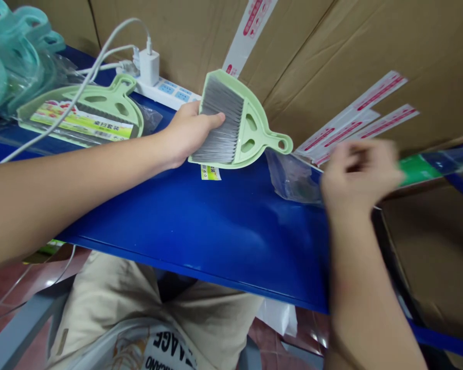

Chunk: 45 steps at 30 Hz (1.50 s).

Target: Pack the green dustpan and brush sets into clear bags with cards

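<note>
My left hand (195, 131) grips a pale green dustpan (260, 110) with a grey-bristled brush (221, 123) nested in it, raised over the blue table. The thumb presses on the bristles and the handle points right. Part of a yellow-green label card (211, 172) shows below the pan's edge. To the right, my right hand (360, 177) is blurred by motion, its fingers curled; whatever they hold, if anything, I cannot make out. Beside that hand lies a clear plastic bag (293, 180), and a green strip (420, 169) shows past the knuckles.
Another bagged green dustpan set (96, 110) lies at left, near stacked turquoise dustpans (17, 56). Behind stands a white power strip (170, 92) with a charger (149, 67) and loose cable (100, 56). White-and-red adhesive strips (355, 121) hang on the cardboard. An open carton (440, 246) sits right.
</note>
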{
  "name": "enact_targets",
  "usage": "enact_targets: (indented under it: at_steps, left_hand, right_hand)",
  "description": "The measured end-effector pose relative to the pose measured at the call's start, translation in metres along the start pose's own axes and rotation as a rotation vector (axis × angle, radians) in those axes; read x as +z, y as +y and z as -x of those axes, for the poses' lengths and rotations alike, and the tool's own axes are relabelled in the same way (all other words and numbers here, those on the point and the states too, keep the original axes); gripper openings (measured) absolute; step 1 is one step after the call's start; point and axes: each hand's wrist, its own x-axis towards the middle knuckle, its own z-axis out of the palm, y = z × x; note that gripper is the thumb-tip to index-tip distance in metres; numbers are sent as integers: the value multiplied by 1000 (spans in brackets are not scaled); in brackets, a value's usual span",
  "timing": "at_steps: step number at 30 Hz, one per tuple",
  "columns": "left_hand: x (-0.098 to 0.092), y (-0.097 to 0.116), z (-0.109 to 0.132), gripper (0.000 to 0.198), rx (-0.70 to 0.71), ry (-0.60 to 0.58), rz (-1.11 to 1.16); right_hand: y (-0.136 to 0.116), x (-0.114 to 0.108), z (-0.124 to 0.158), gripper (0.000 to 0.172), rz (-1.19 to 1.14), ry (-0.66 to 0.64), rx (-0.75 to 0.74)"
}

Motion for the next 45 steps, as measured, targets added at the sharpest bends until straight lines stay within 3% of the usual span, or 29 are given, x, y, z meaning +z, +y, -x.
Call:
enact_targets:
  at_steps: [2,3,6,8,14,21,28,34,37,40,45]
  left_hand:
    - [0,-1,-1,10,1,23,-11]
    - [0,-2,-1,10,0,31,-15]
    - [2,-5,-1,13,-9,50,-21]
    - [4,-5,2,12,-11,62,-19]
    - [9,-3,9,14,-16,68,-16]
    - [11,-5,10,16,-31,52,-14]
    - [9,-5,11,12,10,-11,-44]
    - [12,-4,14,14,13,-15,-75]
    - [13,-4,15,15,23,-16,-98]
    - [13,-6,14,17,33,-11,-130]
    - [11,-10,11,18,73,-9,-196]
  right_hand:
    - [5,25,5,16,79,-60,47]
    - [8,37,9,20,121,-107,48]
    - [14,62,20,62,179,-184,21]
    - [16,70,25,70,206,-206,25]
    - [15,65,26,61,271,-207,48]
    - [20,59,22,50,346,-294,128]
    - [34,62,19,34,277,-138,52]
    - [16,53,19,20,95,-101,36]
    - [7,52,20,9,-37,-111,132]
    - [4,56,19,10,-143,-126,273]
    - [4,60,16,9,-226,-32,363]
